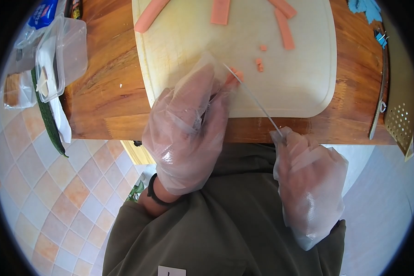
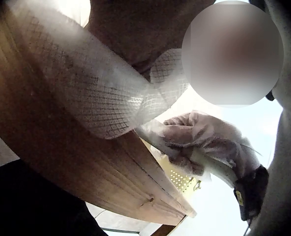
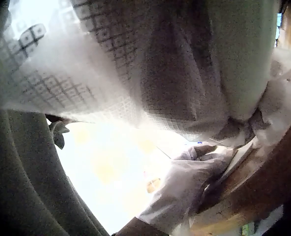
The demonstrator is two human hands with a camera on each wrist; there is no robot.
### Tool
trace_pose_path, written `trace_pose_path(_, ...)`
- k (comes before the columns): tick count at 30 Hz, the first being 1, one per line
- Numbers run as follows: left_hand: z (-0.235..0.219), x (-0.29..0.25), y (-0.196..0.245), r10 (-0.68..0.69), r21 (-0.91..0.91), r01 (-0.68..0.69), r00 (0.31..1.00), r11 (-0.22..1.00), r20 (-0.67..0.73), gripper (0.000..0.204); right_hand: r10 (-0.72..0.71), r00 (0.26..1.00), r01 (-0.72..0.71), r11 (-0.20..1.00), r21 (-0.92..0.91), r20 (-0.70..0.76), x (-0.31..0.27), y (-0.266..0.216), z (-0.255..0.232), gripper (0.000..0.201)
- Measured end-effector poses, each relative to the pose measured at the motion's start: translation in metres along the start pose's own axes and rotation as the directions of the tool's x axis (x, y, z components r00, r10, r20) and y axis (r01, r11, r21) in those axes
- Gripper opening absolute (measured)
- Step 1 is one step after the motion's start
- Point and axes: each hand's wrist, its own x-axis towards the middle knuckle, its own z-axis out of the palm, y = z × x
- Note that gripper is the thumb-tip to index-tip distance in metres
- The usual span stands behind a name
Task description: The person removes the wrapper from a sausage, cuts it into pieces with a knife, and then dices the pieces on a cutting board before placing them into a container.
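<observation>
Grained, lightly glossy wood is seen in the counter (image 1: pixel 110 37). The board (image 1: pixel 294 87) is finished smooth and matt, like plastic. The gloves (image 1: pixel 184 138) are formed of thin plastic, embossed, crinkled, shiny in patches. The blade (image 1: pixel 255 100) is made of metal, the box (image 1: pixel 74 46) of clear glossy plastic, the garment (image 1: pixel 244 221) of matt cloth.

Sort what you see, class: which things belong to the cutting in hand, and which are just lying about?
Apparently in use: gloved left hand; gloved right hand, holding the knife; cutting board; orange strips; small orange pieces.

Apparently lying about: cucumber; clear plastic container; blue clip.
</observation>
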Motion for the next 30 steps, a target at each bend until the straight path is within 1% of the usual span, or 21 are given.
trace_pose_path(1,0.0,0.0,0.0,-0.005,0.001,0.005,1.0,1.0,0.003,0.047,-0.017,1.0,0.016,0.999,-0.039,-0.021,0.0,0.0,0.0,0.014)
trace_pose_path(4,0.0,0.0,-0.001,0.018,0.002,-0.018,1.0,1.0,-0.003,0.047,-0.027,1.0,0.026,0.995,-0.093,-0.014,0.002,0.0,0.001,0.014)
trace_pose_path(8,-0.003,0.0,0.001,0.042,0.043,-0.042,0.999,0.998,0.002,0.047,-0.014,1.0,0.015,0.997,-0.072,0.008,0.001,0.0,0.0,0.014)
trace_pose_path(10,-0.003,0.0,0.0,0.067,0.062,-0.066,0.998,0.996,-0.012,0.046,0.033,0.999,-0.034,0.999,0.014,0.034,0.0,-0.001,-0.001,0.013)
trace_pose_path(11,-0.002,0.0,0.0,0.067,0.06,-0.066,0.998,0.996,-0.009,0.046,0.037,0.999,-0.038,0.999,0.014,0.036,-0.001,-0.004,-0.001,0.013)
trace_pose_path(13,-0.002,-0.002,-0.002,0.114,0.124,-0.107,0.992,0.987,-0.052,0.046,0.165,0.981,-0.166,0.986,-0.005,0.097,0.001,-0.013,-0.003,0.005)
trace_pose_path(14,-0.001,-0.002,-0.003,0.113,0.126,-0.105,0.992,0.986,-0.053,0.046,0.163,0.982,-0.163,0.987,-0.004,0.099,0.001,-0.015,-0.004,0.005)
trace_pose_path(16,0.001,-0.001,-0.004,0.152,0.139,-0.141,0.985,0.98,-0.078,0.046,0.085,0.993,-0.061,0.965,-0.254,0.083,0.002,-0.017,-0.005,0.008)
trace_pose_path(17,0.001,-0.001,-0.004,0.151,0.138,-0.14,0.986,0.981,-0.077,0.046,0.085,0.993,-0.061,0.965,-0.254,0.085,0.0,-0.014,-0.003,0.008)
trace_pose_path(19,0.003,0.0,-0.004,0.16,0.184,-0.14,0.982,0.973,-0.1,0.047,0.048,0.995,-0.039,0.994,-0.104,0.087,-0.004,-0.007,0.001,0.016)
trace_pose_path(20,0.003,0.0,-0.004,0.159,0.184,-0.139,0.982,0.973,-0.1,0.047,0.047,0.995,-0.038,0.994,-0.105,0.088,-0.004,-0.006,0.001,0.016)
trace_pose_path(22,0.004,0.001,-0.004,0.17,0.166,-0.151,0.979,0.974,-0.108,0.047,0.101,0.991,-0.098,0.994,-0.039,0.09,-0.004,-0.005,0.001,0.016)
trace_pose_path(23,0.003,0.001,-0.005,0.169,0.168,-0.149,0.979,0.974,-0.111,0.047,0.098,0.991,-0.094,0.995,-0.04,0.09,-0.005,-0.005,0.002,0.016)
trace_pose_path(25,0.001,0.001,-0.006,0.17,0.17,-0.153,0.982,0.973,-0.088,0.047,0.149,0.987,-0.159,0.958,0.237,0.06,-0.008,-0.004,0.004,0.017)
trace_pose_path(26,0.001,0.001,-0.006,0.169,0.171,-0.152,0.982,0.973,-0.089,0.047,0.148,0.987,-0.158,0.959,0.237,0.06,-0.006,-0.005,0.002,0.017)
trace_pose_path(28,0.003,0.001,-0.005,0.17,0.157,-0.153,0.98,0.976,-0.102,0.046,0.07,0.997,-0.072,0.993,0.096,0.028,-0.003,-0.007,-0.001,0.016)
trace_pose_path(30,0.004,0.0,-0.004,0.154,0.165,-0.136,0.983,0.977,-0.103,0.047,0.066,0.997,-0.069,0.995,0.076,0.038,-0.002,-0.008,-0.002,0.016)
